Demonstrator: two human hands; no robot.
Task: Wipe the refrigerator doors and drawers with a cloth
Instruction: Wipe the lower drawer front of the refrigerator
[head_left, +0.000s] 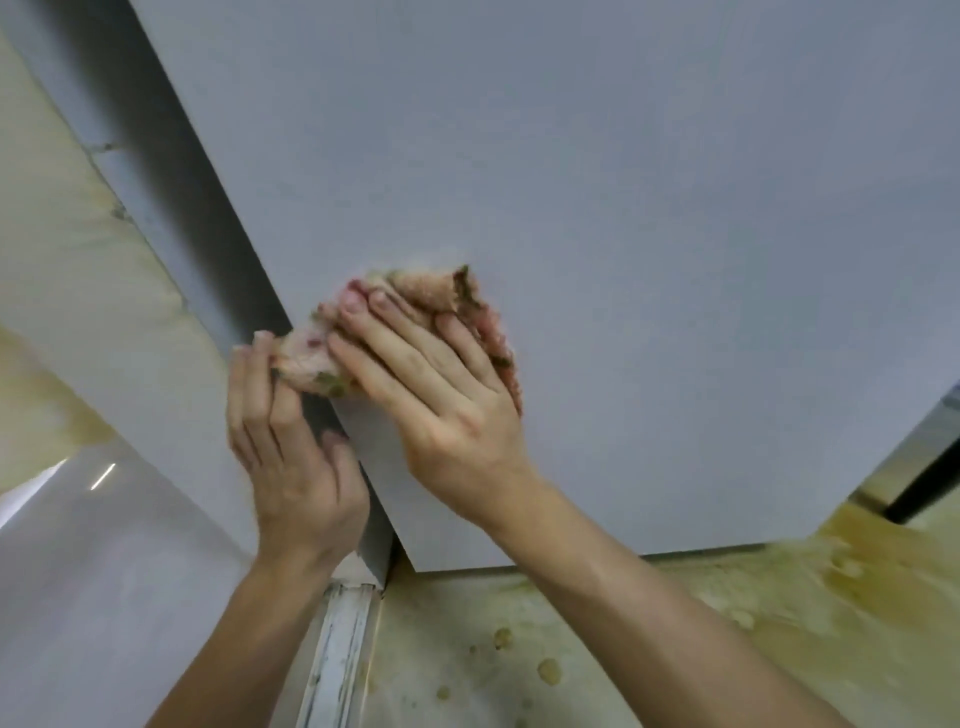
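Near the left edge of the refrigerator door (623, 208), our bunched cloth (436, 293) could slip out or smear its grime if pressure falters.
We count one door, two hands, one cloth: right hand (441, 400) flat, pressing it; left hand (291, 452) touches its tail, grip unclear.

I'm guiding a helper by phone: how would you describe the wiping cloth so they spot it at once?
Find the big pale grey refrigerator door filling the view, then its left edge. A crumpled pinkish-beige cloth with green and red patches lies there under the flat right hand, its end by the left hand. It is the only soft, patterned thing on the plain door.
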